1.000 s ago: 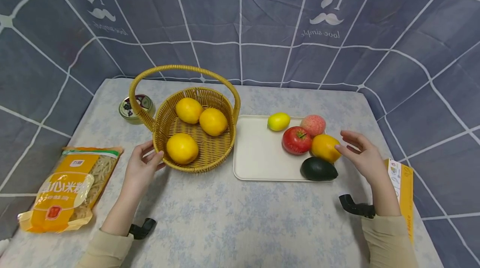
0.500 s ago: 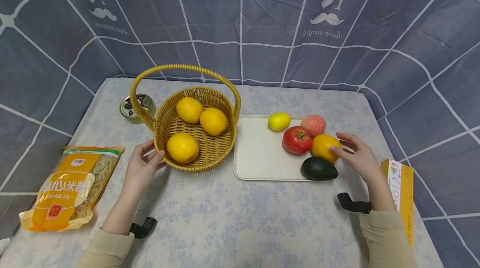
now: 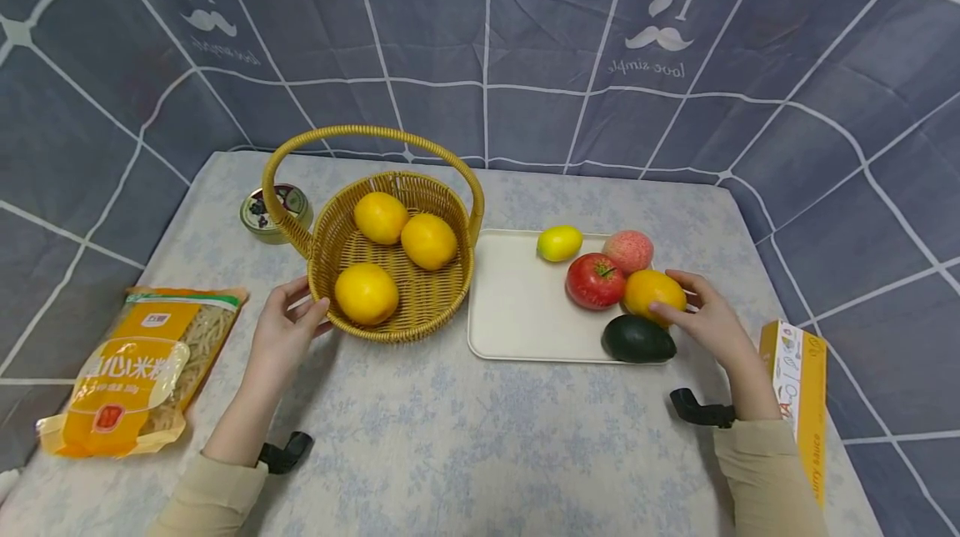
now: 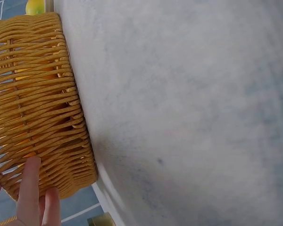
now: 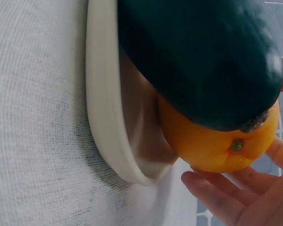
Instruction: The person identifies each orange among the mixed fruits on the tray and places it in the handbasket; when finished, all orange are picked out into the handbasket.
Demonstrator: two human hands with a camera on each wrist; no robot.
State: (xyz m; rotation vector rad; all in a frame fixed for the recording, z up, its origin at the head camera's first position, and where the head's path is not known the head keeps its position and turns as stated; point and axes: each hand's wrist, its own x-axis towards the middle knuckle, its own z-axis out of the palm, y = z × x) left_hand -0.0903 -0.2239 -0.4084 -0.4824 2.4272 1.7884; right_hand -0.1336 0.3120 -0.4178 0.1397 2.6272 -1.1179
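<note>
My left hand [image 3: 283, 335] holds the near-left rim of a wicker basket [image 3: 420, 327], thumb at the rim and fingers along the woven outside, as the left wrist view shows. Inside lie three oranges [image 3: 366, 293]. My right hand [image 3: 708, 322] reaches round another orange [image 3: 649, 293] at the right end of a cream tray [image 3: 517, 312], thumb on its near side and fingers behind. In the right wrist view, fingers [image 5: 212, 193] curve under this orange. A dark green avocado [image 3: 638, 339] lies in front of it, partly covering it in that view.
Also on the tray are a red fruit with a green stem [image 3: 595, 281], a pink peach [image 3: 628, 251] and a lemon [image 3: 559, 243]. A noodle bag [image 3: 142, 374] lies at left, a round tin [image 3: 276, 213] behind the basket, and a yellow carton [image 3: 798, 404] at right.
My right hand has moved left onto the orange, its thumb now over the near side. The left hand has stayed at the basket rim.
</note>
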